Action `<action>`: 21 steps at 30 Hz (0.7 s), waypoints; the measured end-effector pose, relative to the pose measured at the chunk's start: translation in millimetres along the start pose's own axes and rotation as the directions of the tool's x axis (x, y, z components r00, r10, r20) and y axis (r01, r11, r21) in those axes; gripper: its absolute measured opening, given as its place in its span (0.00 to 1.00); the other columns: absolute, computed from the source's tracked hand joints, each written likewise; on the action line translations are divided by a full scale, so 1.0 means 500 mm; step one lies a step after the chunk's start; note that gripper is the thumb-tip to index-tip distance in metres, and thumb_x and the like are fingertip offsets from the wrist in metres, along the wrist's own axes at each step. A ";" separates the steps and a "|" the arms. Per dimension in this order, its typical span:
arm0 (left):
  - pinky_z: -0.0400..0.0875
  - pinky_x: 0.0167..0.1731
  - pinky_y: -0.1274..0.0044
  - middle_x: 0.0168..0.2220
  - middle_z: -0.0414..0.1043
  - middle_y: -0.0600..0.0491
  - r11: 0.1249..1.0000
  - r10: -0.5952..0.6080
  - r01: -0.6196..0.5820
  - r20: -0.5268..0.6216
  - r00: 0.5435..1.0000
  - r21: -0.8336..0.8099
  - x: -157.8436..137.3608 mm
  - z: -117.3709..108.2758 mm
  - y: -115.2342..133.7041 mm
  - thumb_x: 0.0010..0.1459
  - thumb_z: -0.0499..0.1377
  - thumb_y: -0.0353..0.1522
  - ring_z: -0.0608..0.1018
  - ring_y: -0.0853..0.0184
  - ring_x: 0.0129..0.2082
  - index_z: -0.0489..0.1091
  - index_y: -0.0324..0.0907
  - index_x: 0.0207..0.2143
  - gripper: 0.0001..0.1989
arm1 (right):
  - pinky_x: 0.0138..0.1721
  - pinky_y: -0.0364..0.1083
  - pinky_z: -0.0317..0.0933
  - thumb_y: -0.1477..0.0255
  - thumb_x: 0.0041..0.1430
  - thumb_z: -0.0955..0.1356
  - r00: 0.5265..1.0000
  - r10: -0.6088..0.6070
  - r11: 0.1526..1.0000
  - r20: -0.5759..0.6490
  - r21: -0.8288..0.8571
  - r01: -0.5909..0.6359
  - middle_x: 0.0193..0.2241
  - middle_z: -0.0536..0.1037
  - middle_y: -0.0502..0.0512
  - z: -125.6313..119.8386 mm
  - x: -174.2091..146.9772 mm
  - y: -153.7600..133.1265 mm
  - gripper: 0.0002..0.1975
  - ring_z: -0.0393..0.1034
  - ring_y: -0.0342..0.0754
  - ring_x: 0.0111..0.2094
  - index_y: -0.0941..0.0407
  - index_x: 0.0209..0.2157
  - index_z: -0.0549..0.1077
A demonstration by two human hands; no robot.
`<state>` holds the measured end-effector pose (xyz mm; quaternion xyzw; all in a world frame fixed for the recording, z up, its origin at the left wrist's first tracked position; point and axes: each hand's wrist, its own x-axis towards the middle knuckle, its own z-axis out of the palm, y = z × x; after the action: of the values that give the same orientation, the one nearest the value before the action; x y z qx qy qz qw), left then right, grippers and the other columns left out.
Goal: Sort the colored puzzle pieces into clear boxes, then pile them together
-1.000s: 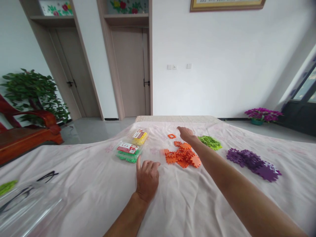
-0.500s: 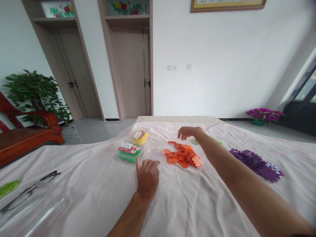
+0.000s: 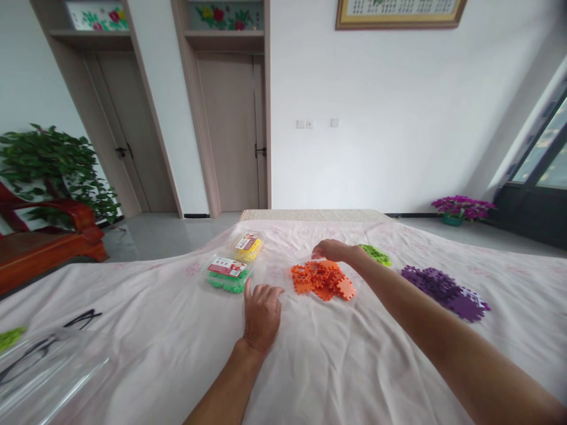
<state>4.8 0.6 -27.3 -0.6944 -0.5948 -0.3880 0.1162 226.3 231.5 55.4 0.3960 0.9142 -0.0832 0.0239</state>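
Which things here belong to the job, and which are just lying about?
Likely the job:
Orange pieces, at the right hand
Green pack, nearest the left hand
Yellow pack
Purple pieces
Lime pieces

Apparently just lying about:
Black glasses
Potted magenta flowers
Wooden armchair

Soft light covers the pale pink cloth (image 3: 354, 366); glare streaks the clear plastic container (image 3: 75, 383) at its near left; distortion tilts the doorframe (image 3: 149, 109) beyond its far left.

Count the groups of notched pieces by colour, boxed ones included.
Orange pile: 1
Purple pile: 1
Lime-green: 2 (far pile; patch at the left picture edge)
Green boxed set: 1
Yellow boxed set: 1
Total: 6
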 end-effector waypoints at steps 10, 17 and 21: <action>0.53 0.61 0.56 0.31 0.74 0.54 0.989 0.131 -0.128 0.036 0.991 -0.067 -0.021 -0.022 0.015 0.57 0.51 0.23 0.73 0.63 0.35 0.73 0.45 0.37 0.14 | 0.34 0.41 0.63 0.79 0.56 0.64 0.981 -0.178 0.984 0.081 0.019 0.177 0.35 0.82 0.51 -0.029 -0.144 -0.077 0.16 0.76 0.47 0.36 0.50 0.40 0.80; 0.65 0.47 0.63 0.30 0.74 0.53 0.961 0.254 -0.251 0.006 0.967 -0.116 -0.040 -0.041 0.029 0.55 0.52 0.24 0.74 0.62 0.33 0.71 0.44 0.35 0.11 | 0.36 0.39 0.65 0.80 0.58 0.62 0.970 -0.203 0.952 0.134 0.259 0.164 0.38 0.82 0.52 -0.032 -0.215 -0.094 0.17 0.76 0.44 0.36 0.55 0.43 0.79; 0.66 0.41 0.67 0.30 0.75 0.52 0.949 0.287 -0.286 -0.009 0.958 -0.132 -0.042 -0.048 0.033 0.58 0.54 0.27 0.75 0.62 0.32 0.71 0.44 0.38 0.08 | 0.41 0.42 0.63 0.81 0.57 0.63 0.990 0.036 0.997 -0.136 0.075 -0.025 0.41 0.82 0.54 -0.028 -0.251 -0.093 0.17 0.75 0.48 0.42 0.55 0.44 0.77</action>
<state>10.7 -34.0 -20.3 -0.7815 -0.4614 -0.4018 0.1221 278.8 112.3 89.2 0.4154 0.9038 -0.0887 -0.0524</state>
